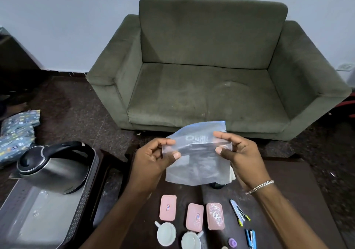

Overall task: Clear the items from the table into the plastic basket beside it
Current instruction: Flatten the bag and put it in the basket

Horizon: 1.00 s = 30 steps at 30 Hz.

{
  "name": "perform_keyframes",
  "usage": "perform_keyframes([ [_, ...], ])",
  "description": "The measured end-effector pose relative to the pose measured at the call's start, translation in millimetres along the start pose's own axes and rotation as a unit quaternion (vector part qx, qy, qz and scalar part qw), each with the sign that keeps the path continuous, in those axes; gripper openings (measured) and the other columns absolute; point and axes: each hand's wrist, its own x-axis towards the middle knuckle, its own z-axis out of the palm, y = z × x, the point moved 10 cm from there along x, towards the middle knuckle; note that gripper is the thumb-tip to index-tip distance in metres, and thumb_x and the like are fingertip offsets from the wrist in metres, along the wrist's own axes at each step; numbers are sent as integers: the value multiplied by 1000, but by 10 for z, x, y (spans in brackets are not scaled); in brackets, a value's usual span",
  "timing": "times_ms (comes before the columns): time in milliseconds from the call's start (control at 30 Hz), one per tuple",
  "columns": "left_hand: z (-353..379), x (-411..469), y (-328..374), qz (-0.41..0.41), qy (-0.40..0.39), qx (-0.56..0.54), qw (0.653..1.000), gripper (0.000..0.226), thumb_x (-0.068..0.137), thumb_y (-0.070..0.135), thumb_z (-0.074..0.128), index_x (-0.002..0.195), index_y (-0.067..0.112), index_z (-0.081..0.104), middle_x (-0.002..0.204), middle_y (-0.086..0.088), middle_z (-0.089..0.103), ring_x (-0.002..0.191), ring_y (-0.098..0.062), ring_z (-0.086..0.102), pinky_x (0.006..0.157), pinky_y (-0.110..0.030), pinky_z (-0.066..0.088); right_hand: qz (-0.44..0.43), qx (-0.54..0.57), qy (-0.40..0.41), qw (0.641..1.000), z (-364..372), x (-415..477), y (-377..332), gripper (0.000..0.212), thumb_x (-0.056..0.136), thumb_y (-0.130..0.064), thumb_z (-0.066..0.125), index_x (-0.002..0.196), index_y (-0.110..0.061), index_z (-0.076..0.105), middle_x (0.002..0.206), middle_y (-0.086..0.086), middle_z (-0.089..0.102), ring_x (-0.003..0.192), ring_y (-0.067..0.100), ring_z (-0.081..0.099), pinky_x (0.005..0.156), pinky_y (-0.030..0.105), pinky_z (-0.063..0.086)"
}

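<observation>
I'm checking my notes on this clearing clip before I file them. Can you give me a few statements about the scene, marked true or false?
1. Both hands hold the plastic bag. True: the left hand and right hand pinch it at either side.
2. The kettle stands on the table. False: it sits in the plastic basket.
3. Three pink lids lie on the table. True.
4. The sofa has items on its seat. False: nothing lies there.
5. The stapler is red. False: it is blue.

Bare forearms, a silver chain bracelet (259,187) on the right wrist
</observation>
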Motion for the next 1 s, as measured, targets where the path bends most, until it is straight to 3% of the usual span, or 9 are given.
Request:
perform_keyframes([
  [167, -108, 38, -10, -1, 22, 79, 997, 36, 79, -11, 80, 103, 15, 76, 87, 10, 76, 86, -7, 72, 76, -20, 58, 13, -24, 24, 999, 28, -25, -1, 46, 81, 15, 68, 107, -22, 76, 102, 1, 78, 93, 10, 70, 88, 24, 55],
  [300, -158, 39, 54, 37, 44, 210, 976, 24, 81, 5, 84, 95, 23, 78, 90, 5, 73, 86, -15, 72, 79, -32, 59, -19, -220, 69, 973, 44, -47, -127, 41, 84, 8, 69, 97, -31, 74, 94, -12, 70, 77, -7, 61, 74, 5, 43],
  [367, -243, 28, 141, 76, 59, 286, 953, 5, 83, 21, 80, 84, 25, 77, 86, 5, 62, 79, -10, 63, 73, -26, 53, -31, -300, 71, 951, 123, -41, -161, 25, 87, 2, 69, 91, -22, 76, 89, -8, 55, 84, 1, 56, 78, 12, 44],
  [433, -371, 29, 170, 84, 59, 307, 946, 8, 89, 27, 74, 83, 23, 73, 92, 4, 58, 82, -8, 60, 72, -20, 48, -35, -337, 58, 939, 217, -27, -175, 12, 90, -8, 68, 86, -17, 74, 94, -5, 49, 96, 17, 53, 89, 28, 45],
  [567, -828, -42, 165, 56, 74, 304, 948, 20, 103, 35, 58, 87, 23, 56, 79, 7, 63, 71, -8, 58, 68, -28, 49, -45, -246, -56, 967, 771, -52, -159, 25, 99, -22, 60, 81, -4, 59, 78, 8, 56, 73, 11, 52, 71, 41, 44],
  [667, -1259, -183, 199, 50, 149, 316, 936, 20, 104, 40, 53, 93, 24, 47, 76, 1, 63, 70, -14, 61, 65, -41, 51, -51, -207, -67, 975, 1203, -88, -91, 22, 100, -22, 58, 84, -8, 56, 76, 17, 61, 69, 13, 51, 68, 49, 47],
  [733, -1575, -319, 294, 76, 208, 323, 920, 14, 103, 36, 54, 98, 30, 43, 78, 5, 62, 70, -10, 61, 63, -29, 51, -53, -169, -52, 983, 1506, -123, 18, 5, 98, -19, 61, 94, -21, 59, 81, 9, 67, 73, 12, 58, 70, 44, 49],
  [833, -1952, -470, 334, 95, 213, 373, 898, 21, 102, 23, 57, 94, 35, 42, 82, 11, 60, 71, -7, 61, 57, -13, 42, -45, -128, -34, 990, 1917, -194, 237, 25, 95, -16, 65, 111, -33, 57, 74, 15, 63, 65, 16, 55, 64, 39, 47],
  [1000, -2851, -744, 207, 17, 220, 386, 896, 12, 91, 25, 73, 86, 30, 64, 80, 14, 71, 72, -3, 67, 59, -10, 43, -42, -96, -82, 991, 2748, -354, 512, 19, 91, -6, 68, 88, -24, 71, 83, -5, 70, 77, 6, 63, 71, 25, 48],
])
